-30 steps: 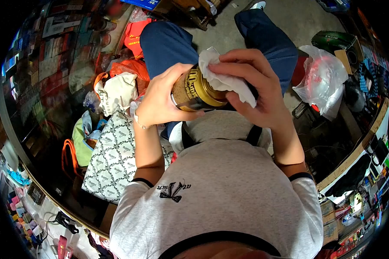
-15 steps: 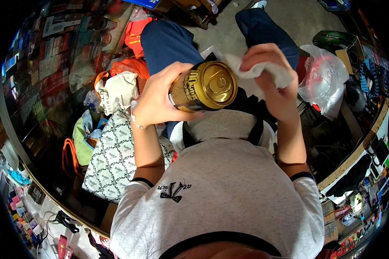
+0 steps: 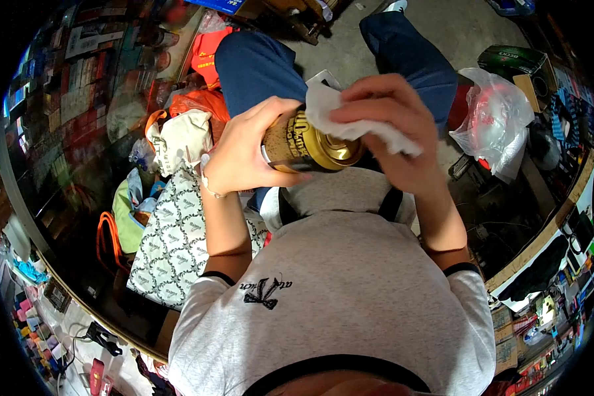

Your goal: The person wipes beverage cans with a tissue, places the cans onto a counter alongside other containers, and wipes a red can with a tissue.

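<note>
My left hand [image 3: 247, 142] is wrapped round the body of a gold and black drink can [image 3: 289, 140], which is tilted with its gold lid toward me and to the right. A white tissue [image 3: 325, 109] is held in my right hand [image 3: 397, 129], its fingers bent over it. The tissue lies across the upper part of the can's lid and hides most of it, including the pull tab. The lower rim of the lid still shows.
To the left are a black-and-white patterned bag [image 3: 171, 244], a cream cloth bag [image 3: 181, 137] and orange-red bags [image 3: 199, 104]. On the right sit a clear plastic bag [image 3: 494, 119] and a green box [image 3: 508, 61]. A glass display case [image 3: 20, 191] edges the left side.
My right hand has moved left with the tissue, from beside the can onto its lid. The left hand and can have stayed almost in place.
</note>
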A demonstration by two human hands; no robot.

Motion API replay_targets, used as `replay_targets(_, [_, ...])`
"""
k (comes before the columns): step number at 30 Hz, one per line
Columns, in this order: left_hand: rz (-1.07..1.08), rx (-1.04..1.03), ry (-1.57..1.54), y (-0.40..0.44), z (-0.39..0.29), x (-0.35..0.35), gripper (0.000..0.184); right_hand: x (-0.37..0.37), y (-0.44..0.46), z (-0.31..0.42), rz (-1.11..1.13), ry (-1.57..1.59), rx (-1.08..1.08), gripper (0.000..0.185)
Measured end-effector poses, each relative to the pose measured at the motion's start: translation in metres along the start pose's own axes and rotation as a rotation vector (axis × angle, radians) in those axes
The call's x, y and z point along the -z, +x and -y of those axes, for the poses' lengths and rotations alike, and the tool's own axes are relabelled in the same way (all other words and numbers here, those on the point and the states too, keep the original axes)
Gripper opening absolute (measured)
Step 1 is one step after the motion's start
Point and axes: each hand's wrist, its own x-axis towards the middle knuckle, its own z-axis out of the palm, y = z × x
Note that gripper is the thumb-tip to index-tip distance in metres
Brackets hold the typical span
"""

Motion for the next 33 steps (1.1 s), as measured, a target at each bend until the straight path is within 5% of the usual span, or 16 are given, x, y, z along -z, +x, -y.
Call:
replay_targets(3, [0.000, 0.038, -0.012, 0.000, -0.003, 0.000, 0.066, -0.006, -0.001, -0.004, -0.004, -0.112, 0.053, 0.018])
replay_targets(6, [0.054, 0.061, 0.063, 0.000, -0.006, 0.003, 0.065, -0.002, 0.001, -0.004, -0.020, -0.123, 0.021, 0.034])
replay_targets(22, [0.053, 0.069, 0.062, 0.000, -0.004, 0.000, 0.068, 0.010, -0.007, -0.013, 0.047, 0.005, 0.052, 0.024])
replay_targets(27, [0.016, 0.001, 0.052, 0.005, -0.005, 0.002, 0.068, 0.009, -0.008, -0.017, -0.467, 0.342, -0.264, 0.015])
replay_targets(33, [0.057, 0.003, 0.082, 0.005, -0.006, -0.001, 0.067, 0.007, -0.004, -0.002, -0.192, 0.135, -0.090, 0.012])
